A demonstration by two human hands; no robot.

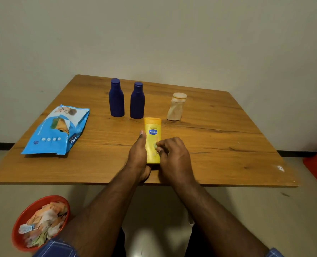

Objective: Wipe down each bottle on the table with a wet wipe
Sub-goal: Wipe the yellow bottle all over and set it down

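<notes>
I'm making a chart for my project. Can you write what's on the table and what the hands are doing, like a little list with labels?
table: wooden table
in hands: yellow bottle
left hand: left hand grips the yellow bottle's side
right hand: right hand pinches a small wipe against the bottle
standing bottles: two blue bottles, one pale dented bottle
wipes pack: blue pack, lying flat on the left
floor: red bowl holding crumpled wipes

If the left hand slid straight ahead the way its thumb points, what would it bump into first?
Probably the nearer blue bottle. The left hand grips the yellow bottle, thumb pointing away along it. That blue bottle stands just beyond, though depth is hard to judge.
</notes>
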